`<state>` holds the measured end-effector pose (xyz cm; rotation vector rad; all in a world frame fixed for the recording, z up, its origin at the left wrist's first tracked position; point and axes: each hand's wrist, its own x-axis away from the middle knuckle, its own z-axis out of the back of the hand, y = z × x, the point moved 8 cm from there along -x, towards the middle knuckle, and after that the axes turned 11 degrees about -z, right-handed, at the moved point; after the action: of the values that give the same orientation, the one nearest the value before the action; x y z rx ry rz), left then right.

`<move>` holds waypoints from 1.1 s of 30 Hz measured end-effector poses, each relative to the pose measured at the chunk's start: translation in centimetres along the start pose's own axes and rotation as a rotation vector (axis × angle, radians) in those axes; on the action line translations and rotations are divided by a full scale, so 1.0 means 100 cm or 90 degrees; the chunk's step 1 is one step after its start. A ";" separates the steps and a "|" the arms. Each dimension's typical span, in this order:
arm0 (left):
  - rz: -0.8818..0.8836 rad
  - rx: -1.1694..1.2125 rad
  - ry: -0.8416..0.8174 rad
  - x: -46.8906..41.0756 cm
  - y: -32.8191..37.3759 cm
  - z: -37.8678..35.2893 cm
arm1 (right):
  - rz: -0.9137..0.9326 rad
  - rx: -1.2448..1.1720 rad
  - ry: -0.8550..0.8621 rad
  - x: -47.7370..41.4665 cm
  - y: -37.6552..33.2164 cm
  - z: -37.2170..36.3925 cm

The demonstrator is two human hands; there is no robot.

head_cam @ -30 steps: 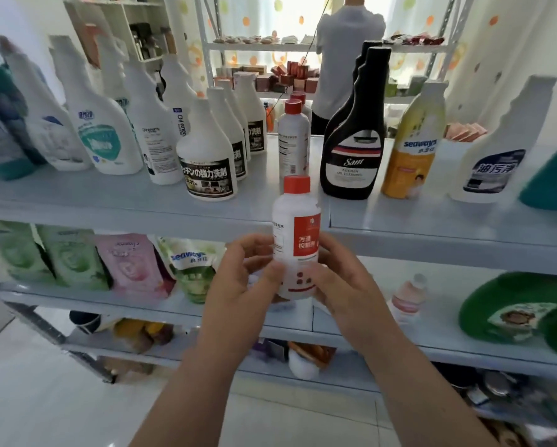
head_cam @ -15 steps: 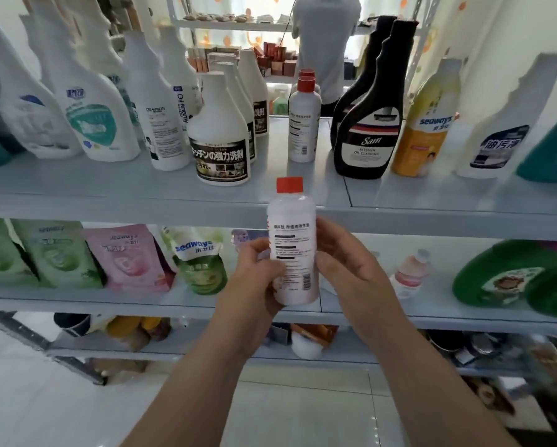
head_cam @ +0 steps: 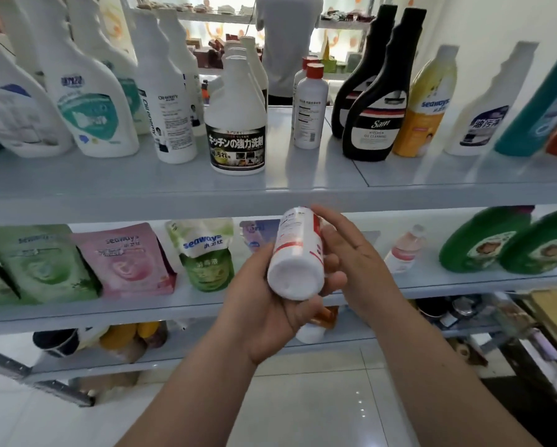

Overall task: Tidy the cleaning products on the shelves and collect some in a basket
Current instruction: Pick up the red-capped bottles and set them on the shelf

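A small white bottle with a red label is tipped over in front of the shelves, its flat base turned toward me and its cap end pointing away. My left hand holds it from below, fingers curled round its lower body. The fingers of my right hand lie fairly straight against the bottle's right side near the top. Two matching white bottles with red caps stand on the top shelf, directly above. No basket is in view.
The top shelf also carries white spray bottles, a Japanese-labelled bottle, black Sam bottles and a yellow Seaways bottle. Refill pouches, a small pink bottle and green jugs line the middle shelf. A person stands behind.
The bottle was upright between both hands and was turned to show its back label. Now it is tilted with its base toward me, and my right hand has loosened to a touch.
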<state>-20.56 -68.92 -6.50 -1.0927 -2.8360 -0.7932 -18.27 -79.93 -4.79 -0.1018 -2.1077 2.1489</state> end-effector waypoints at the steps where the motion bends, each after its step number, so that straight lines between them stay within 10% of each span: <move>1: 0.033 0.065 -0.012 0.003 -0.002 -0.001 | -0.027 -0.023 0.004 0.001 0.004 -0.002; 7: 0.057 0.111 0.019 0.009 0.000 0.013 | -0.104 -0.062 0.015 0.006 0.019 -0.011; 11: -0.164 -0.354 0.201 0.002 0.028 0.046 | -0.143 -0.016 -0.005 0.004 0.022 -0.023; 16: -0.322 -0.725 0.102 -0.001 0.046 0.025 | -0.177 -0.161 0.017 -0.004 0.033 -0.021; 20: -0.332 -0.507 0.216 -0.022 0.032 0.036 | -0.146 -0.309 -0.015 -0.008 0.033 -0.008; 24: -0.181 -0.248 0.111 -0.047 -0.021 0.021 | -0.102 -0.227 -0.026 -0.010 0.039 0.005; 33: -0.390 -0.817 0.183 -0.063 -0.016 0.012 | -0.112 -0.175 -0.064 -0.033 0.034 0.061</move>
<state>-16.58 -73.35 -9.34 0.0908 -2.1854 -2.6748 -15.99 -86.47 -8.19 0.1632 -2.3595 1.7938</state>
